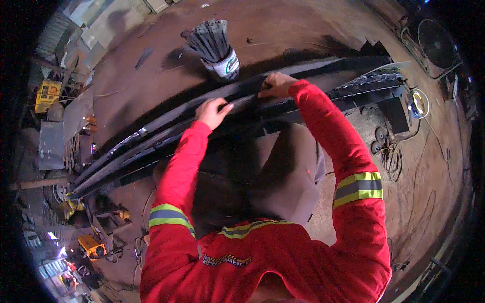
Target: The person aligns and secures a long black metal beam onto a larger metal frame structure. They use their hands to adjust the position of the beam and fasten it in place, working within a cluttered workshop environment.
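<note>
Two red sleeves with reflective bands reach forward over a long dark metal beam (166, 122) that lies across in front of me. My left hand (212, 112) rests at the middle of the beam, fingers curled and thumb pointing right; what lies under the fingers is too dark to make out. Farther right and slightly farther away, my right hand (277, 85) is closed at the beam, its fingertips against something dark that I cannot name. Just beyond the beam stands a white bucket (222, 65) packed with flat grey metal strips (209, 39), which lean to the left.
Near the beam's right end lie a coiled cable (392, 160) and round dark discs (379, 139). A pale hose loop (420, 103) sits beyond them. Yellow machines (48, 96) and scrap line the left side. A round fan-like grille (435, 44) stands at the far right.
</note>
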Tool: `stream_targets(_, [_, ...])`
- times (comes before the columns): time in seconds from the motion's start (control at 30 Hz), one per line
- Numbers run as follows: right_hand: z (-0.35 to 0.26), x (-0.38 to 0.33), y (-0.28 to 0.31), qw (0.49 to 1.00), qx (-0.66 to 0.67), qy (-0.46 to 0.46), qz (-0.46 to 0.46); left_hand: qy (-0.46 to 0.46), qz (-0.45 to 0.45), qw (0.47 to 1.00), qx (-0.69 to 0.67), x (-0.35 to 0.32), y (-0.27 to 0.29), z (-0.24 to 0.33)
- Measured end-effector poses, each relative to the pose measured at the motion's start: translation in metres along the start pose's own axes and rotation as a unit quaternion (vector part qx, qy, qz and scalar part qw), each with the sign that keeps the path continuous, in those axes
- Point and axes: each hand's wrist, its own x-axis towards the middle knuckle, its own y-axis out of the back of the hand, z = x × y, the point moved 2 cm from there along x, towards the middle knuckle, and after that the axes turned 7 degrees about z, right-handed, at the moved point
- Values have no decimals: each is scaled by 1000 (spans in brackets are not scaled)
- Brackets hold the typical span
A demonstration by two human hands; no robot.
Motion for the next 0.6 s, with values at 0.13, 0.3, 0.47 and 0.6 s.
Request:
stream_targets(0.13, [31,2,24,996,3,-60,-66,16,-52,998,-11,49,-50,65])
stream_targets(0.3, [26,14,41,992,10,-34,-123,44,-221,967,-122,77,-62,46])
stream_targets(0.47, [20,28,45,973,18,-34,-227,19,-336,936,-105,98,-53,53])
stream_targets(0.6, [14,39,42,959,14,-59,-277,-5,-341,937,-73,103,-54,49])
